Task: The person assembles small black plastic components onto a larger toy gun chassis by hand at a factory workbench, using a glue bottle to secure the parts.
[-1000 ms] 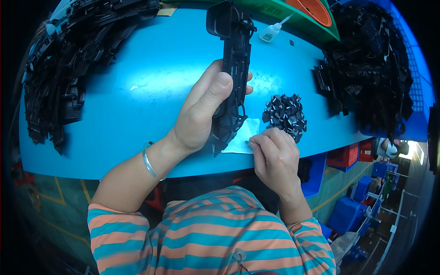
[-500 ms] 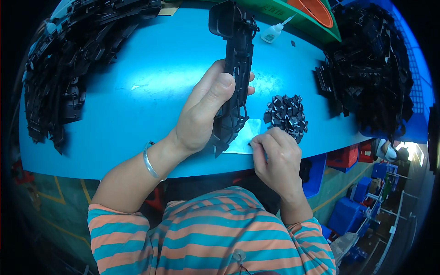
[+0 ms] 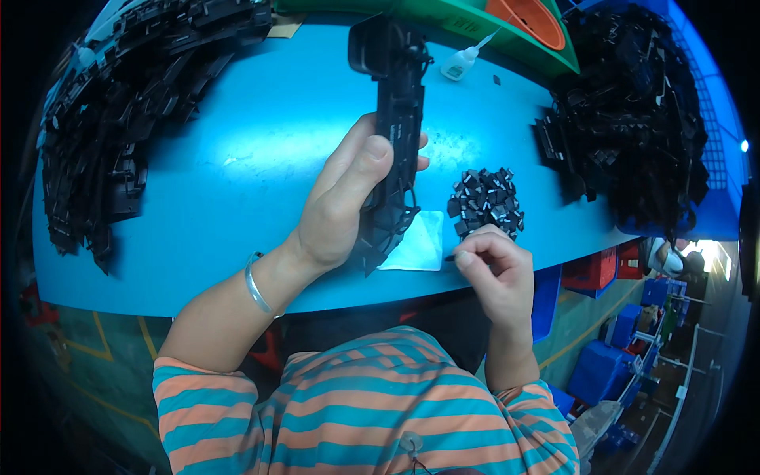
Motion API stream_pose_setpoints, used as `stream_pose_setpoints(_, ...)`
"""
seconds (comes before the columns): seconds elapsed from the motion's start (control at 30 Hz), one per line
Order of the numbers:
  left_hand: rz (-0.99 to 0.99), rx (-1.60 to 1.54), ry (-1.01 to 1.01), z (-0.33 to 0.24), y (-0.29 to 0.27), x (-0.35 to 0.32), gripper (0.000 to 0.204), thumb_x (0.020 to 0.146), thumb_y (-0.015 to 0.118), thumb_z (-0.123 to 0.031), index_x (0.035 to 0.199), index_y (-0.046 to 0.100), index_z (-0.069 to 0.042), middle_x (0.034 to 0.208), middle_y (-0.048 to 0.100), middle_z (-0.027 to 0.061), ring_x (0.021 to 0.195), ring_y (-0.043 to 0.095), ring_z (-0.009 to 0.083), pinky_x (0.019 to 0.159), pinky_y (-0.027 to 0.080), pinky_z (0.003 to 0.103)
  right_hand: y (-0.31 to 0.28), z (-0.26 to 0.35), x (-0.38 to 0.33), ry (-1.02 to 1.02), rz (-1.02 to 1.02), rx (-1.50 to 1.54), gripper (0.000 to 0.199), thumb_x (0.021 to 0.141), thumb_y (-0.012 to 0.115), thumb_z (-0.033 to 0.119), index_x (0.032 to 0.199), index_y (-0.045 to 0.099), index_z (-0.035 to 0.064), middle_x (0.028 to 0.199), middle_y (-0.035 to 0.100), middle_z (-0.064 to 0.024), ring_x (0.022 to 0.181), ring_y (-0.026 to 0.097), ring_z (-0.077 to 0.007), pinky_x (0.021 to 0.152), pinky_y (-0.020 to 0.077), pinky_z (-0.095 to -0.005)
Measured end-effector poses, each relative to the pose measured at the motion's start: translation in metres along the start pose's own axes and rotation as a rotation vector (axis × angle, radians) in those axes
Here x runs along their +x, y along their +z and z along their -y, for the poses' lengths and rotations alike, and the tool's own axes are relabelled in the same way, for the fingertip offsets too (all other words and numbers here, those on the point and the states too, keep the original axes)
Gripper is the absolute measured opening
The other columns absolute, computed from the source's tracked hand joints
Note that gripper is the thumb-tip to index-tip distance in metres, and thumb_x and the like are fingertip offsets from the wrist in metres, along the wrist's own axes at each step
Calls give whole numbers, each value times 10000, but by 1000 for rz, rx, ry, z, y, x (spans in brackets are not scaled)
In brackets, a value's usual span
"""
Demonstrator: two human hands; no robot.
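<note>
My left hand (image 3: pixel 340 198) is wrapped round a long black plastic part (image 3: pixel 400 103), held upright above the table, its broad head at the far end and a pointed tip near me. Thin black cable runs along its side. Low at the table's near edge, my right hand (image 3: pixel 503 273) is closed in a pinch on a small black piece (image 3: pixel 450 258), mostly hidden by the fingertips. Just beyond that hand lies a pile of small black pieces (image 3: pixel 484 198). A white cloth or paper sheet (image 3: pixel 419 245) lies flat between the two hands.
Long black plastic parts (image 3: pixel 119 134) are heaped at the left, and another dark heap (image 3: pixel 633 119) fills the right side. A white squeeze bottle (image 3: pixel 459 63) with a thin nozzle stands by the green tray (image 3: pixel 443 14), which holds an orange oval dish (image 3: pixel 529 20). Beyond the table's right edge are red bins (image 3: pixel 594 275).
My right hand has drawn slightly right and turned, its pinched fingers lifting away from the white sheet. The long black part in my left hand has shifted a little left and nearer.
</note>
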State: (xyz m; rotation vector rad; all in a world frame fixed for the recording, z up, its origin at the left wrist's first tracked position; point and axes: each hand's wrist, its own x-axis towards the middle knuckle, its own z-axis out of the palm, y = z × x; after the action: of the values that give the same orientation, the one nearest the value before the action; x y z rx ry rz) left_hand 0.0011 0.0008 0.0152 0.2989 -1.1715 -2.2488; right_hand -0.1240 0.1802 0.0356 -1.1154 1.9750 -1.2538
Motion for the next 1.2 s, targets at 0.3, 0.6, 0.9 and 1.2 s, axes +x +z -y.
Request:
stream_pose_setpoints(0.3,-12,18,-39,0,-1,-5,572,978,417,-464,1337,393,-19,1207,528,119,1116,533,179,923,419,299,-7,-20,-5,403,54,1111,73,865,618,67,908,621,8,798,587,-41,623,473,-80,552,370,-226)
stream_pose_setpoints(0.6,-25,29,-40,0,0,-1,514,979,419,-454,1261,443,-25,1168,535,103,1080,538,162,894,430,283,16,1,-17,-81,-197,-276,29,776,673,-2,800,656,-3,761,642,-80,633,610,-150,569,462,-251)
stream_pose_setpoints(0.9,-5,9,-20,3,-2,0,557,974,427,-488,1272,425,-18,1167,534,102,1062,538,149,858,441,259,26,-9,-11,-387,-109,-711,56,724,665,34,760,623,47,727,538,-75,649,534,-250,578,402,-359)
stream_pose_setpoints(1.2,-4,-8,-15,3,-2,-2,561,975,428,-481,1287,418,-16,1169,532,107,1063,537,149,858,440,256,28,0,-10,-412,-78,-842,84,706,667,27,745,597,50,735,533,-78,661,537,-254,597,398,-359)
